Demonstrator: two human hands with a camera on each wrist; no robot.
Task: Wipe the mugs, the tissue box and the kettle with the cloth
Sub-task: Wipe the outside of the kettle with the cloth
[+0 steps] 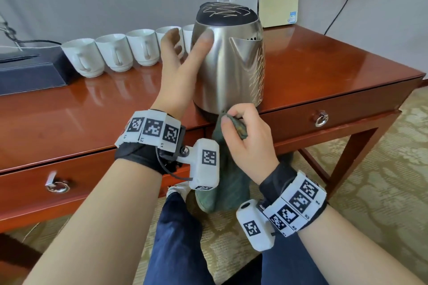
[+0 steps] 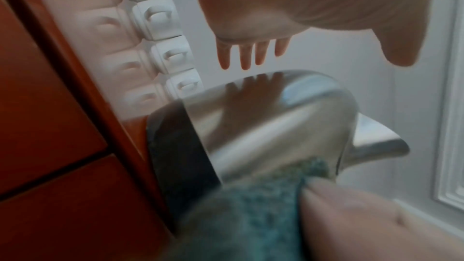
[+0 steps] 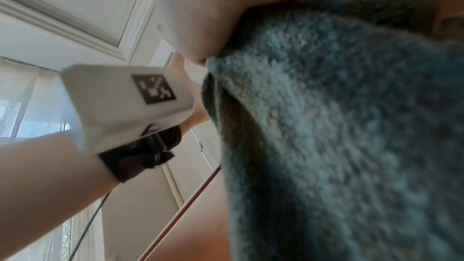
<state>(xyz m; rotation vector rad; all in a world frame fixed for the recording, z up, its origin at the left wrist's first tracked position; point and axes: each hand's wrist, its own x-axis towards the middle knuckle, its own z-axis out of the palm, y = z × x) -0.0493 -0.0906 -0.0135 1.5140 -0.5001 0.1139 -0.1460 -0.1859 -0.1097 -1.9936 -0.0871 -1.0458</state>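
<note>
Kettle (image 1: 228, 60), steel with a dark lid, stands upright at the front edge of the desk (image 1: 335, 62), spout toward the right; its handle is hidden behind the body. At far left the dark tissue box (image 1: 30, 71) is cut off by the frame. Beside it runs a row of white mugs (image 1: 115, 52), the last ones partly hidden by the left hand (image 1: 178, 65). That grip is open, fingers spread, thumb resting on the kettle's upper side. Bare desk lies to the kettle's right. The right hand (image 1: 245, 136) pinches the green cloth (image 1: 222, 183) against the kettle's base; the cloth hangs down past the desk edge.
</note>
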